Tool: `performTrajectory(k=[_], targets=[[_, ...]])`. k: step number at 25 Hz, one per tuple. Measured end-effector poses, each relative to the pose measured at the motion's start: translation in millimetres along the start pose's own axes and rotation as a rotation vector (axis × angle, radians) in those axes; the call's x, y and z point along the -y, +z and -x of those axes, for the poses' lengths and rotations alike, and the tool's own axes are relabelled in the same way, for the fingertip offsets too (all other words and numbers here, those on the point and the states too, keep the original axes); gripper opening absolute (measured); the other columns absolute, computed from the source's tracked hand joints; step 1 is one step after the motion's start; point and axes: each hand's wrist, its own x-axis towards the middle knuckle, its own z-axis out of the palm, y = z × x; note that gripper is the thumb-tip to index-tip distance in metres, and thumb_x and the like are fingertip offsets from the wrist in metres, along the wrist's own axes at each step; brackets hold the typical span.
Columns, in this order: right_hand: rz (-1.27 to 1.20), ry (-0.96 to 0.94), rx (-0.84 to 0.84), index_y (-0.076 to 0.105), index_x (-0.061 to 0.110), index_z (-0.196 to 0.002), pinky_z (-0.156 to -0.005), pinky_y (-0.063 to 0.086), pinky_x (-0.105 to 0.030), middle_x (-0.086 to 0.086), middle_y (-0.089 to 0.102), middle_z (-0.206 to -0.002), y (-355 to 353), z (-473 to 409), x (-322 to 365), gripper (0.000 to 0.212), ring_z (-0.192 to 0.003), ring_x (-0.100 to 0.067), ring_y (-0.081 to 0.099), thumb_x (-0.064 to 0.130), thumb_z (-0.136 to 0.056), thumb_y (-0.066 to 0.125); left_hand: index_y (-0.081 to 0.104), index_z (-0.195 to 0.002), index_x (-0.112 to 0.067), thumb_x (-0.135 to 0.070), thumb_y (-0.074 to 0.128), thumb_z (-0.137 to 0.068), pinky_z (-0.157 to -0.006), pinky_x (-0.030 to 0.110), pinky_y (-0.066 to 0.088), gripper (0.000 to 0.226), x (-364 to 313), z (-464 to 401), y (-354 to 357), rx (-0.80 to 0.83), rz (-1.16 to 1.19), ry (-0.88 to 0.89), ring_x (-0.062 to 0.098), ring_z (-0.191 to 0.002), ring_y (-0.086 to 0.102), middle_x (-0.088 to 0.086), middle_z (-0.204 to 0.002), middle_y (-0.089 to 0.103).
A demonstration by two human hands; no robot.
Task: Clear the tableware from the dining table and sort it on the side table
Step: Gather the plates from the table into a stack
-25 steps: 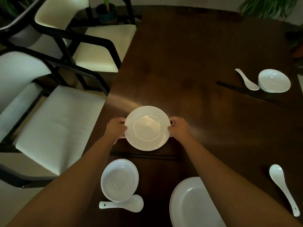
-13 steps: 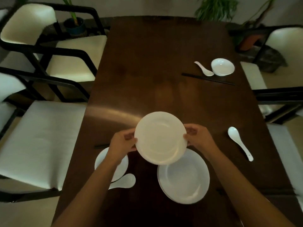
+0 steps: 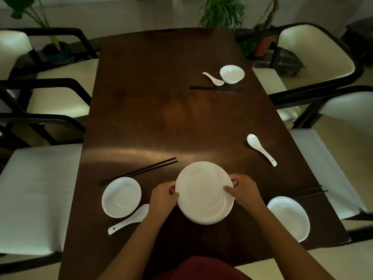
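I hold a small white plate (image 3: 201, 188) by its two sides just above a larger white plate (image 3: 210, 219) on the dark dining table (image 3: 161, 108). My left hand (image 3: 163, 197) grips the left rim, my right hand (image 3: 245, 190) grips the right rim with the thumb on top. A white bowl (image 3: 121, 197) with a white spoon (image 3: 129, 220) lies to the left, black chopsticks (image 3: 139, 170) behind it. Another white bowl (image 3: 288, 217) sits at the right, chopsticks (image 3: 306, 193) beside it.
A loose spoon (image 3: 261, 148) lies at mid right. At the far right stand a small bowl (image 3: 232, 74), a spoon (image 3: 214, 78) and chopsticks (image 3: 218, 88). Cream chairs (image 3: 36, 195) line both long sides. Potted plants (image 3: 224, 11) stand beyond the far end.
Both hands carried the small plate from the table's left side toward me and to the right, down over the large plate. The view swung right and back.
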Motion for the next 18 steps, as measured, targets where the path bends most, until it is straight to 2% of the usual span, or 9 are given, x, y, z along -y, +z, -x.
performTrajectory(k=[2, 5, 8, 9, 12, 14, 18], targets=[[0.078, 0.006, -0.012, 0.059, 0.014, -0.116, -0.087, 0.045, -0.030, -0.008, 0.063, -0.112, 7, 2, -2, 0.040, -0.096, -0.018, 0.057, 0.031, -0.081, 0.067, 0.067, -0.105, -0.015, -0.009, 0.059, -0.083, -0.072, 0.030, 0.054, 0.024, 2, 1, 9, -0.009, -0.071, 0.007, 0.020, -0.079, 0.064, 0.008, -0.089, 0.068], [0.122, -0.002, -0.018, 0.056, 0.015, -0.118, -0.093, 0.045, -0.032, -0.009, 0.058, -0.118, 14, 6, -4, 0.037, -0.104, -0.021, 0.056, 0.029, -0.085, 0.061, 0.067, -0.097, -0.015, -0.014, 0.060, -0.084, -0.064, 0.019, 0.041, 0.015, 6, 2, 15, -0.021, -0.182, 0.033, 0.013, -0.070, 0.058, 0.005, -0.082, 0.066], [0.183, -0.001, -0.045, 0.056, 0.021, -0.118, -0.091, 0.047, -0.034, -0.007, 0.056, -0.119, 16, 6, -3, 0.035, -0.104, -0.020, 0.056, 0.033, -0.086, 0.058, 0.067, -0.092, -0.013, -0.012, 0.059, -0.083, -0.063, 0.023, 0.046, 0.012, 9, 2, 17, -0.030, -0.202, 0.049, 0.010, -0.063, 0.052, 0.002, -0.073, 0.059], [0.218, 0.000, -0.054, 0.056, 0.022, -0.118, -0.090, 0.048, -0.035, -0.006, 0.056, -0.118, 15, 6, -3, 0.035, -0.105, -0.019, 0.056, 0.035, -0.085, 0.059, 0.067, -0.095, -0.013, -0.013, 0.059, -0.083, -0.065, 0.023, 0.046, 0.014, 10, 1, 18, -0.035, -0.212, 0.059, 0.009, -0.065, 0.052, 0.001, -0.076, 0.059], [0.204, 0.010, -0.048, 0.056, 0.023, -0.118, -0.091, 0.049, -0.037, -0.006, 0.054, -0.120, 12, 1, -5, 0.037, -0.106, -0.020, 0.055, 0.036, -0.084, 0.061, 0.061, -0.115, -0.016, -0.015, 0.061, -0.083, -0.078, 0.022, 0.045, 0.032, 12, -1, 20, -0.040, -0.194, 0.085, 0.011, -0.082, 0.056, 0.004, -0.102, 0.062], [0.144, 0.008, -0.016, 0.055, 0.021, -0.120, -0.095, 0.046, -0.037, -0.006, 0.056, -0.122, 12, -1, -8, 0.038, -0.107, -0.021, 0.056, 0.036, -0.085, 0.059, 0.057, -0.121, -0.014, -0.014, 0.063, -0.083, -0.082, 0.023, 0.046, 0.039, 15, -2, 21, -0.015, -0.093, 0.028, 0.011, -0.088, 0.057, 0.005, -0.109, 0.064], [0.060, 0.029, 0.014, 0.055, 0.017, -0.122, -0.100, 0.043, -0.037, -0.006, 0.062, -0.122, 15, -2, -9, 0.037, -0.110, -0.021, 0.057, 0.034, -0.088, 0.056, 0.064, -0.111, -0.008, -0.013, 0.065, -0.081, -0.088, 0.041, 0.053, 0.030, 19, -8, 18, 0.057, 0.080, -0.144, 0.021, -0.094, 0.062, 0.009, -0.106, 0.066]])
